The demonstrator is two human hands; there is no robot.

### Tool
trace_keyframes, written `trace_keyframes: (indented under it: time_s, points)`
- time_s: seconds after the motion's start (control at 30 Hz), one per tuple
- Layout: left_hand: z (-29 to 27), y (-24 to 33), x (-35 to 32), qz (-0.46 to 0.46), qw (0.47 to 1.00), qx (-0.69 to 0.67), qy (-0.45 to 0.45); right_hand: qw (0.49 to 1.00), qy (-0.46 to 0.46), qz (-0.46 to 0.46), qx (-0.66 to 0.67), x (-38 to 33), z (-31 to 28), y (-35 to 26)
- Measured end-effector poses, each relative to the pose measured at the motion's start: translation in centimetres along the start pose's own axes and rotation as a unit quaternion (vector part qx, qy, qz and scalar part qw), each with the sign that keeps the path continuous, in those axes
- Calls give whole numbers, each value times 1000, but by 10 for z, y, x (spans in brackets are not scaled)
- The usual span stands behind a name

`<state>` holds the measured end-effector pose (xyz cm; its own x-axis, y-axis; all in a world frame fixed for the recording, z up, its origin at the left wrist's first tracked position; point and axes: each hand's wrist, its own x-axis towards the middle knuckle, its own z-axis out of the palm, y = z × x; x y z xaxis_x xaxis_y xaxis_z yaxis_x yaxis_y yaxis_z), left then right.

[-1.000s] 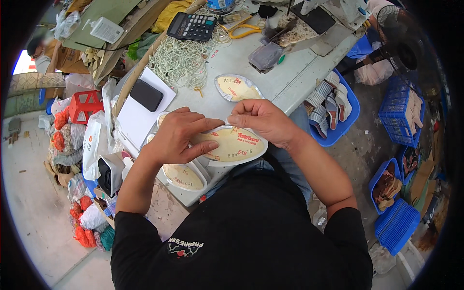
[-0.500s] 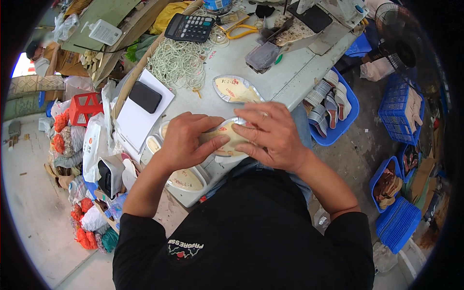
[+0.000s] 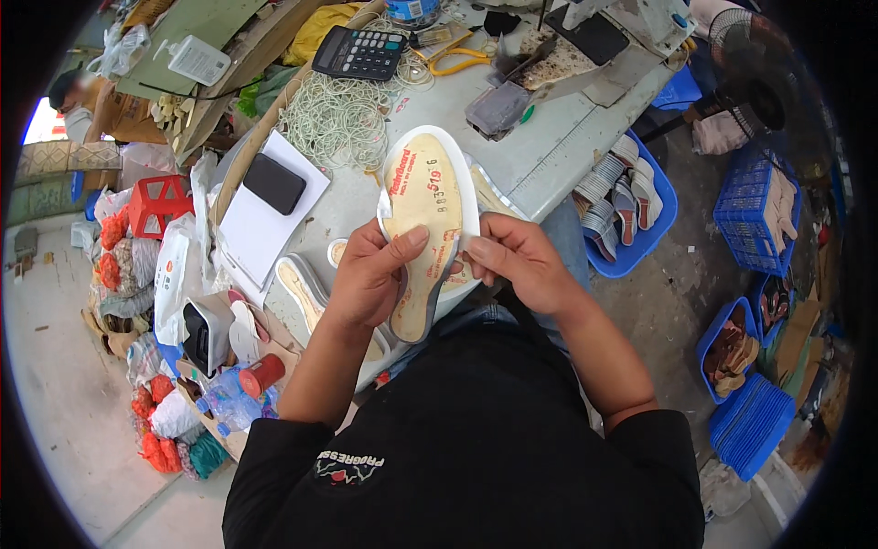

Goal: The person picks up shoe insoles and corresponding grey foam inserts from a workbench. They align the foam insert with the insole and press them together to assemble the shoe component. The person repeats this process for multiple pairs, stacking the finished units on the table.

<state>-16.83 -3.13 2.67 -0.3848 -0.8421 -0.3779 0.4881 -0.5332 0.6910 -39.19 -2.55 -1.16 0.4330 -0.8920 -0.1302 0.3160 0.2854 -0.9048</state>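
Observation:
A cream shoe insole (image 3: pixel 423 188) with a white and silver edge and printed marks stands tilted up in front of me, its broad toe end away from me. My left hand (image 3: pixel 368 270) is closed on its narrow middle, thumb across the face. At the opposite edge, my right hand (image 3: pixel 524 265) pinches the insole between thumb and fingers; some fingertips are hidden behind it. Partly covered by it, another insole (image 3: pixel 494 194) lies on the table. A white-rimmed insole (image 3: pixel 302 287) rests left of my left forearm, with others partly hidden by that arm.
The worktable (image 3: pixel 540 169) carries a phone (image 3: pixel 274 183) on white paper, a heap of pale elastic loops (image 3: pixel 334 119), a calculator (image 3: pixel 358 52) and yellow-handled pliers (image 3: pixel 460 60). A blue basin (image 3: pixel 631 252) of shoe pieces stands on the right; a red stool (image 3: pixel 161 206) stands left.
The insole has been tilted up, so its printed face now shows with the toe end pointing away. My left hand has shifted down and leftward; my right hand has moved to the insole's edge.

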Motion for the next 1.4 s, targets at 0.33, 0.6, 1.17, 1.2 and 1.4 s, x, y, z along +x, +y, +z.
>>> trace_keyframes:
  time_s: [0.33,0.6,1.17,1.2,1.4]
  points:
    - [15,6,-2,95,982,161,-2,930,1,-165,-329,-11,2,-43]
    - [31,-9,-1,190,909,367,60,841,-47,-158,-515,-5,33,-51]
    - [-6,43,29,-82,932,316,-156,993,58,0,107,3,-31,-16]
    - [-7,46,38,-77,914,380,-119,997,53,-2,53,6,-40,-19]
    - [-4,78,92,33,850,509,-132,985,123,-19,124,24,-49,-14]
